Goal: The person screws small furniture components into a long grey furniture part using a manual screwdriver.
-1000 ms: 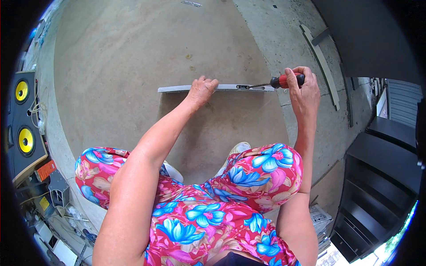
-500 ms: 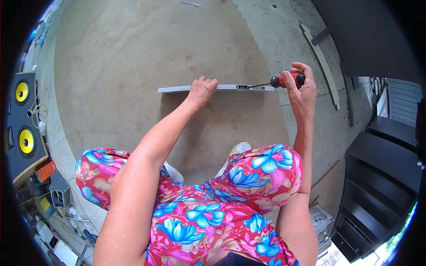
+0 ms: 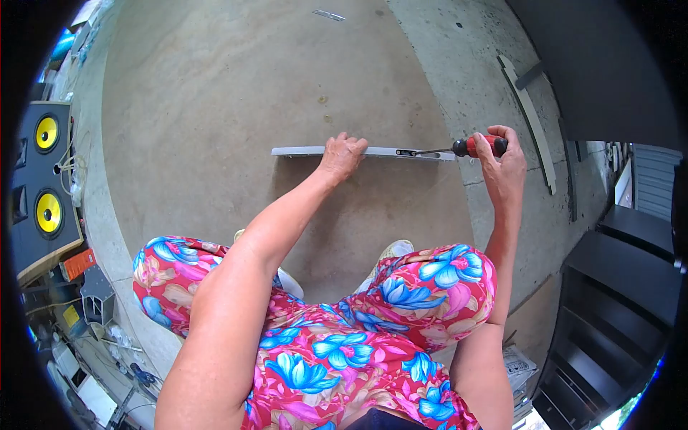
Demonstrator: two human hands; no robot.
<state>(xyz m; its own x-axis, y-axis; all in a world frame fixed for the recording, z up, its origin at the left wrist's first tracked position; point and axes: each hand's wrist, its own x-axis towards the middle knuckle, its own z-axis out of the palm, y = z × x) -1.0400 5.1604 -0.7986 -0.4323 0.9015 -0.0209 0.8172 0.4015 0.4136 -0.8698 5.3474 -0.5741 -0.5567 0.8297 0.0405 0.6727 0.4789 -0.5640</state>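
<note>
Spanning both hands, white strip (image 3: 387, 153), left hand (image 3: 343, 158) gripping.

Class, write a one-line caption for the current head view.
Left hand steadies a long white strip; right hand holds a red-and-black screwdriver against it.

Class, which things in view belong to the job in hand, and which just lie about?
In the job:
white panel, in the left hand
black fitting at its edge
screwdriver, in the right hand

Lying about:
yellow-coned speaker
orange box
pale strip
</note>
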